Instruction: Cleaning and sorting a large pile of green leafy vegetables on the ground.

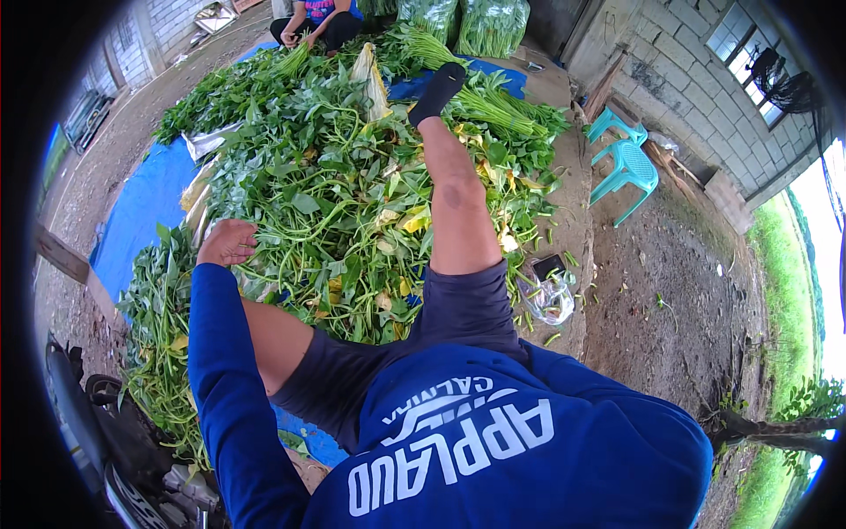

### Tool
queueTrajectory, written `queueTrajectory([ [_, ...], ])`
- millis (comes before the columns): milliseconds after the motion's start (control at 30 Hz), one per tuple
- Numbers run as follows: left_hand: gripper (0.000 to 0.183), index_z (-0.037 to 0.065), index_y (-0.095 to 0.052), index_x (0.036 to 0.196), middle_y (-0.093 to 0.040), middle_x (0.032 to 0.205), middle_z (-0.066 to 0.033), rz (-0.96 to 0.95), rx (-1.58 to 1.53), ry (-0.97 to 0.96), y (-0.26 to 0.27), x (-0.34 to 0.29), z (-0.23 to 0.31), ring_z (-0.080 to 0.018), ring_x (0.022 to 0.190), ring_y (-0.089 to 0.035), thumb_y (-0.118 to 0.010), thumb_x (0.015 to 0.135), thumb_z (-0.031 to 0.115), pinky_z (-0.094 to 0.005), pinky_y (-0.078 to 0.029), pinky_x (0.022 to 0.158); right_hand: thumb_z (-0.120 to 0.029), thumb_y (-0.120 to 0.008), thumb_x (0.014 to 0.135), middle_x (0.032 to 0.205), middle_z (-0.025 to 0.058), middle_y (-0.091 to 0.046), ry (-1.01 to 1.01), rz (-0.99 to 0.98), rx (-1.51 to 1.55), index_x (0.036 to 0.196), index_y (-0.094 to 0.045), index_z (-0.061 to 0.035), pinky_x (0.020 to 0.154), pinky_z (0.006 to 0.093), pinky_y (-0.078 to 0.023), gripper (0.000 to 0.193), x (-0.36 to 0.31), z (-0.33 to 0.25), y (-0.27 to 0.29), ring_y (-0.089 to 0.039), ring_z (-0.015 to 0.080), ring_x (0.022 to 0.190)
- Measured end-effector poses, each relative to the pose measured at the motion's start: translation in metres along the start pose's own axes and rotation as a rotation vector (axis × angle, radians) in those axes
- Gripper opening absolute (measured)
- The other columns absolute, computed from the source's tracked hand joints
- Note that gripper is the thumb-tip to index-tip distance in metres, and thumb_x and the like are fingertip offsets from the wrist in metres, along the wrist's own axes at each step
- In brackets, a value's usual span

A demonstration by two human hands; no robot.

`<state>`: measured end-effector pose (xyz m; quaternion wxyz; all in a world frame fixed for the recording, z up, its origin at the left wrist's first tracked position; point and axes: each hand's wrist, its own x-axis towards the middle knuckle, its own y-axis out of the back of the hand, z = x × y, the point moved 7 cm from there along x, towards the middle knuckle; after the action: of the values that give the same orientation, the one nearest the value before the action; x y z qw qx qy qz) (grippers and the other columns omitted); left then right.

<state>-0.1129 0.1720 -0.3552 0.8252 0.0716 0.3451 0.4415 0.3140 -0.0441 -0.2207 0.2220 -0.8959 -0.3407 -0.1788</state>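
The left hand [229, 242] has curled fingers at the edge of a heap of long-stemmed leafy greens [326, 212], spreading rightward and ahead of it; whether it grips a stem, I cannot tell. The right hand is out of view. Blue tarp [145, 203] shows beyond the left hand, leftward.

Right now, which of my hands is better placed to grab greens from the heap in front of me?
Probably your left hand: it is at the left side of the leafy heap, touching or nearly touching it. Your right hand is out of view, so its reach can't be judged.
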Motion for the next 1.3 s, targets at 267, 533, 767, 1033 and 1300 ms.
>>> queueTrajectory([
  [267,0.041,0.013,-0.065,0.121,-0.070,0.103,-0.0024,0.019,0.000,-0.069,0.005,0.011,0.008,-0.0154,0.082,-0.070,-0.076,0.090,0.037,-0.0334,-0.055,0.073,-0.016,-0.051,0.104,0.078,0.0044,-0.061,-0.006,0.147,0.083,0.095,-0.070,-0.0111,0.080,0.0328,-0.050,0.022,0.007,0.004,-0.025,-0.058,0.0172,0.073],
  [533,0.044,0.017,-0.062,0.124,-0.067,0.108,-0.0013,-0.026,0.062,0.007,0.032,0.032,-0.007,-0.0165,0.087,-0.069,-0.075,0.090,0.042,-0.0335,-0.054,0.076,-0.015,-0.050,0.105,0.080,0.0040,-0.060,-0.001,0.262,0.169,0.097,-0.070,-0.0116,0.081,0.0329,-0.049,0.022,0.031,0.041,-0.055,-0.058,0.0169,0.074],
  [767,0.045,0.016,-0.061,0.125,-0.067,0.104,-0.0020,0.033,0.083,0.041,0.056,0.080,-0.015,-0.0183,0.088,-0.069,-0.075,0.090,0.041,-0.0360,-0.054,0.076,-0.017,-0.050,0.105,0.084,0.0051,-0.060,0.148,0.336,0.034,0.102,-0.067,-0.0079,0.074,0.0352,-0.046,0.020,0.144,0.179,0.007,-0.055,0.0176,0.076],
  [1033,0.054,0.018,-0.058,0.137,-0.070,0.107,-0.0040,-0.060,-0.021,0.239,0.046,0.058,-0.083,-0.0196,0.091,-0.070,-0.075,0.092,0.044,-0.0405,-0.054,0.080,-0.019,-0.051,0.104,0.088,0.0071,-0.060,0.191,0.277,-0.121,0.103,-0.065,-0.0045,0.069,0.0377,-0.044,0.020,0.152,0.222,-0.007,-0.053,0.0190,0.076],
  [1300,0.055,0.013,-0.058,0.137,-0.072,0.107,-0.0061,-0.082,-0.025,0.201,0.037,0.038,-0.071,-0.0206,0.091,-0.071,-0.076,0.093,0.041,-0.0404,-0.055,0.082,-0.019,-0.052,0.103,0.088,0.0091,-0.061,0.179,0.201,-0.195,0.101,-0.065,-0.0034,0.067,0.0393,-0.043,0.021,0.186,0.282,-0.001,-0.053,0.0201,0.074],
])
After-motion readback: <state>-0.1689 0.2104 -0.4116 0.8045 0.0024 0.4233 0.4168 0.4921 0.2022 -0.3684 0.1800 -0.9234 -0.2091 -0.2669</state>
